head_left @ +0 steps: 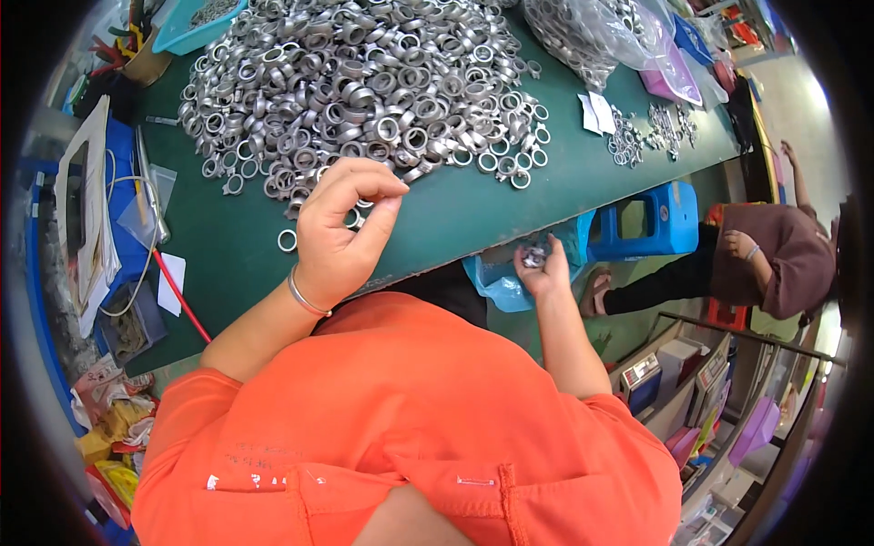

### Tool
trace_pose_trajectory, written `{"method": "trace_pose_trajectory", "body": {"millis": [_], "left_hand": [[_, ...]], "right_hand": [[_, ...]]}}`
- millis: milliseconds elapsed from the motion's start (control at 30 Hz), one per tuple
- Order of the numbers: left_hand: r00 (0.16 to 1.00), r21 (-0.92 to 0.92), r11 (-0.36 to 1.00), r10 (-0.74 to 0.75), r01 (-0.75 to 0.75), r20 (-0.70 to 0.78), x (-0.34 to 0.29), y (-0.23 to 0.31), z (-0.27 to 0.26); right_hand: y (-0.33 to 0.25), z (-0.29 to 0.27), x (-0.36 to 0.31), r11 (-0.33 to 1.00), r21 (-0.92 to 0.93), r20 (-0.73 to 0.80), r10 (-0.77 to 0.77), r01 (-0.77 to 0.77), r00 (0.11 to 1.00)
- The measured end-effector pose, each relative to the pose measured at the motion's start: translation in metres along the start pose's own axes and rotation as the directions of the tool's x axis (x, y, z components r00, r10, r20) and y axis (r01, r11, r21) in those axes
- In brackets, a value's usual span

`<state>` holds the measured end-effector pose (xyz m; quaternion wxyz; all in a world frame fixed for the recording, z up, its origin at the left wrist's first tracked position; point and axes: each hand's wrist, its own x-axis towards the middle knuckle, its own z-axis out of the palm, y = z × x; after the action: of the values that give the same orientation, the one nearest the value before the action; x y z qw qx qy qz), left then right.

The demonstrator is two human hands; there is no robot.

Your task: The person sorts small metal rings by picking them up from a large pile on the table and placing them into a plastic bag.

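Observation:
A big heap of silver metal rings [364, 82], many with a small lug, covers the far middle of the green table [437, 227]. My left hand [346, 227] is raised at the near edge of the heap, thumb and forefinger brought together in a pinch. Whatever may be between the fingertips is too small to make out. Past the table's front edge, to the right, my right hand [546, 271] cups several small shiny metal parts [534, 255] in its palm. It is at a blue plastic bag [505, 289], whose inside is mostly hidden.
Smaller metal pieces [625, 141] lie at the table's right, beside a clear bag of parts [583, 41] and a purple tray [672, 77]. A blue stool [642, 223] stands by the bag. Another person [774, 259] is at the right. Papers [86, 218] stand at the left.

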<state>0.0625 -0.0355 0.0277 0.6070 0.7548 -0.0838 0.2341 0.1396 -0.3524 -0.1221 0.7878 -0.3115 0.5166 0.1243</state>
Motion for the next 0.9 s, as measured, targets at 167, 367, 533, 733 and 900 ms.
{"method": "trace_pose_trajectory", "body": {"millis": [167,367,533,733,900], "left_hand": [[0.995,0.016,0.996,-0.092,0.091,0.03,0.002,-0.001,0.002],[0.986,0.007,0.989,-0.151,0.15,0.066,0.001,-0.006,0.016],[0.974,0.01,0.989,-0.147,0.147,0.174,0.006,0.001,0.038],[0.918,0.044,0.944,-0.328,0.326,0.223,0.0,-0.005,0.037],[0.789,-0.278,0.747,-0.507,0.603,0.347,-0.003,-0.014,0.049]], "right_hand": [[0.004,0.006,-0.002,0.777,-0.523,0.063,-0.375,0.351,0.925],[-0.001,0.047,-0.081,-0.272,-0.168,0.726,-0.684,0.948,-0.068],[0.006,0.096,-0.08,-0.629,-0.338,0.892,-0.451,0.7,0.026],[0.023,0.087,-0.103,-0.046,-0.22,0.877,-0.446,0.974,0.177],[0.049,0.08,-0.123,0.232,-0.076,0.916,-0.369,0.97,0.16]]}}
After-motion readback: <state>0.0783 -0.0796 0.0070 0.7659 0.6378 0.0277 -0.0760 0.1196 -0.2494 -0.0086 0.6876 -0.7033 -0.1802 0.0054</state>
